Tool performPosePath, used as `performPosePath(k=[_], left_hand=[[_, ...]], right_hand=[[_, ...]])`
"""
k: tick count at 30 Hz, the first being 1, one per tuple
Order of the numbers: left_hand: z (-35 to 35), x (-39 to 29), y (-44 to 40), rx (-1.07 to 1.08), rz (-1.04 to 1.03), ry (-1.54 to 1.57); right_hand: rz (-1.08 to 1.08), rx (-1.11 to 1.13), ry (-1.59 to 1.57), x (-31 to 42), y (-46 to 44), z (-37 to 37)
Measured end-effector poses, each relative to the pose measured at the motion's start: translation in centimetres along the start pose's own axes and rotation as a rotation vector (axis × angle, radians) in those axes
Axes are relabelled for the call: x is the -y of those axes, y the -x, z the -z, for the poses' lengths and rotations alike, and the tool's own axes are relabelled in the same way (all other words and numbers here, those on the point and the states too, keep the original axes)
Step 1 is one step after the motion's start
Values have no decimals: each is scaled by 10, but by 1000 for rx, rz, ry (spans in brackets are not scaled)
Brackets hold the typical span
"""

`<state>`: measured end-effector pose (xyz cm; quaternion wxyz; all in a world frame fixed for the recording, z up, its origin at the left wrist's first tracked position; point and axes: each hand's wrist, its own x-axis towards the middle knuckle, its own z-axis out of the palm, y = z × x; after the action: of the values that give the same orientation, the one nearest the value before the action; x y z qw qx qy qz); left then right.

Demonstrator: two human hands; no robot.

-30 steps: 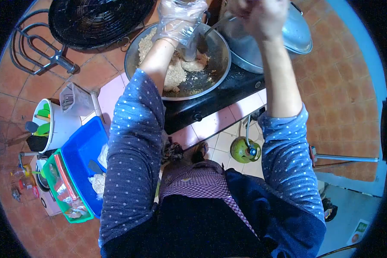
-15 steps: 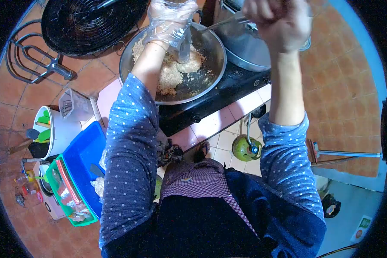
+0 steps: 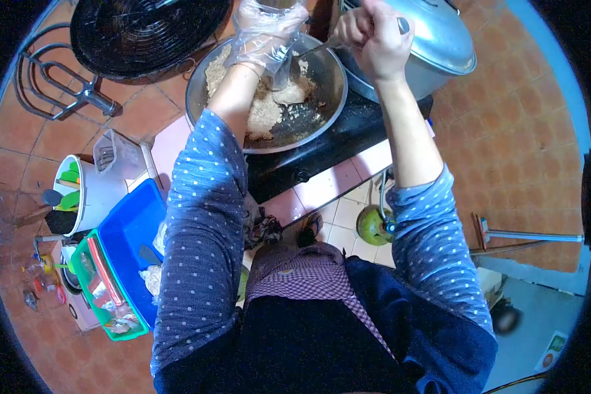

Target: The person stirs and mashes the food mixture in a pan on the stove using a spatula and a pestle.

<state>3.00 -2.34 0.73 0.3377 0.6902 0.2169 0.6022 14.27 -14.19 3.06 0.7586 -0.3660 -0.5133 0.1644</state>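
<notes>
My left hand [image 3: 269,23], wrapped in crumpled clear plastic, is above the far side of a wide metal wok [image 3: 338,108]. Its fingers look curled, but the plastic and the top edge of the picture hide what is in them. A clear flap of plastic hangs below it, over the pale, crumbly food [image 3: 264,115]. My bare right hand [image 3: 377,39] is closed in a fist around a long-handled metal utensil [image 3: 320,48] that slants down into the wok. The utensil's working end is not clearly visible. Some browned bits lie among the food.
The wok stands on a black stove [image 3: 279,174], with a large lidded pot [image 3: 433,39] to its right. A black round pan [image 3: 144,39] and metal mixer beater [image 3: 65,79] lie left. Nearby are a utensil bucket [image 3: 98,210], blue tray [image 3: 125,226] and green gas cylinder [image 3: 372,223].
My right hand has moved left and down, closer to the wok, with the utensil in its grip, uncovering more of the pot's lid. The left hand stays over the wok.
</notes>
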Motion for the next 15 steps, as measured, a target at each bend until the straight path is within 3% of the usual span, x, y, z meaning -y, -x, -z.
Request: performPosePath(k=[2,3,4,6,8,9,10,12,15], left_hand=[[0,-1,-2,-53,-87,-124],[5,0,2,27,6,-57],[4,-1,0,27,-1,-57],[3,2,3,-52,6,-87],[4,3,2,-64,46,-116],[5,3,2,-73,76,-144],[4,6,2,-72,76,-146],[1,12,1,-76,3,-79],[1,12,1,-100,-116,-162]], right_hand=[[-30,-51,-83,-9,-11,1],[-78,-118,-157,-12,-11,5],[-160,68,-707,-16,-22,11],[2,-74,-151,28,-26,6],[171,20,-97,64,-30,2],[136,128,-221,66,-28,9],[136,126,-222,46,-23,7],[-96,-231,-154,-12,-7,0],[23,-57,-45,-18,-11,-5]])
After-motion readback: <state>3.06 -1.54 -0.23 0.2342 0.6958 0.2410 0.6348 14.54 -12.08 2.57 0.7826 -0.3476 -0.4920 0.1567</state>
